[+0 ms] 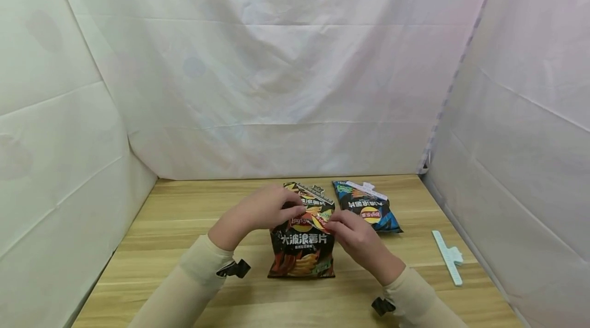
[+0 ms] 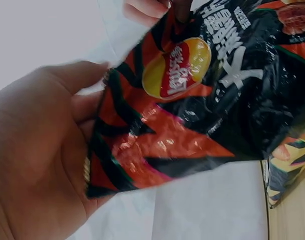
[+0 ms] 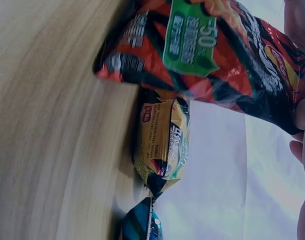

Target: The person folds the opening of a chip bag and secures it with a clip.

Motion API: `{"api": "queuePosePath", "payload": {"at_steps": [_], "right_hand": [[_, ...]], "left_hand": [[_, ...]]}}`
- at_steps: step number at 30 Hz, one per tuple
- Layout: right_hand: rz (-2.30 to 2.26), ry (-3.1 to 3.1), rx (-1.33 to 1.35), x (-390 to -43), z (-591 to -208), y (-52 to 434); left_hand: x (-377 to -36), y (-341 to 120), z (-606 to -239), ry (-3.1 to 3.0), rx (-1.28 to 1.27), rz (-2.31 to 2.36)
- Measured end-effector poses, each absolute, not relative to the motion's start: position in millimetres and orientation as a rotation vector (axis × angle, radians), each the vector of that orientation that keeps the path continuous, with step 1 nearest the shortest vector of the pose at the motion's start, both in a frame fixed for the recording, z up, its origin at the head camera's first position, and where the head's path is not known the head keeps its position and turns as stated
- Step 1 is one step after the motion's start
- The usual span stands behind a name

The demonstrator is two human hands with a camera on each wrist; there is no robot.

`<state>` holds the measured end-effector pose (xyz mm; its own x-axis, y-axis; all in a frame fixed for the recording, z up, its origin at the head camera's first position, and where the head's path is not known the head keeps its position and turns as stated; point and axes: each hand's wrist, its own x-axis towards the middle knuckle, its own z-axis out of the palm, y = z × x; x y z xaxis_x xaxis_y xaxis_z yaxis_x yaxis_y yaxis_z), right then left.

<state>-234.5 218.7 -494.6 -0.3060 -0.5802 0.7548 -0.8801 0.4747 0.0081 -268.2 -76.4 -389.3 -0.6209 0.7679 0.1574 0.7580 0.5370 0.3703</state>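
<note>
A black and red bag of potato chips (image 1: 301,253) is held at the middle front of the table, its printed front towards me. At one top corner my left hand (image 1: 262,212) pinches the edge between thumb and fingers. The left wrist view shows the same hand (image 2: 47,145) beside the bag's crimped edge. My right hand (image 1: 361,240) pinches the opposite top corner. In the right wrist view its fingers (image 3: 303,117) grip that corner, and the bag (image 3: 232,65) hangs or stands with its lower end near the wood.
Behind lies a yellow and black chip bag (image 1: 324,205), partly hidden, with a grey sealing clip (image 1: 315,193) across its end. To its right lies a blue chip bag (image 1: 357,205) bearing a white clip (image 1: 367,190). A loose pale clip (image 1: 447,257) rests on the right. White sheets (image 1: 295,87) surround the table.
</note>
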Motion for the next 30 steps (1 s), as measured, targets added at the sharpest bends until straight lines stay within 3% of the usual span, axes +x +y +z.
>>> {"api": "queuePosePath", "payload": {"at_steps": [14, 19, 25, 30], "right_hand": [[0.567, -2.037, 1.227, -234.8, -497.8, 220.8], [0.847, -2.153, 1.258, -232.6, -493.3, 218.9], [1.247, -2.283, 1.020, -229.8, -487.0, 208.8], [1.301, -2.367, 0.936, -227.4, -480.6, 202.1]], "left_hand": [[-268.6, -68.3, -395.7, 2.783, 1.306, 0.557], [-266.5, -67.4, -395.8, 2.814, 1.316, 0.581], [-259.3, -63.9, -390.5, 2.871, 1.393, 0.550], [-253.8, -61.1, -387.7, 2.930, 1.520, 0.475]]}}
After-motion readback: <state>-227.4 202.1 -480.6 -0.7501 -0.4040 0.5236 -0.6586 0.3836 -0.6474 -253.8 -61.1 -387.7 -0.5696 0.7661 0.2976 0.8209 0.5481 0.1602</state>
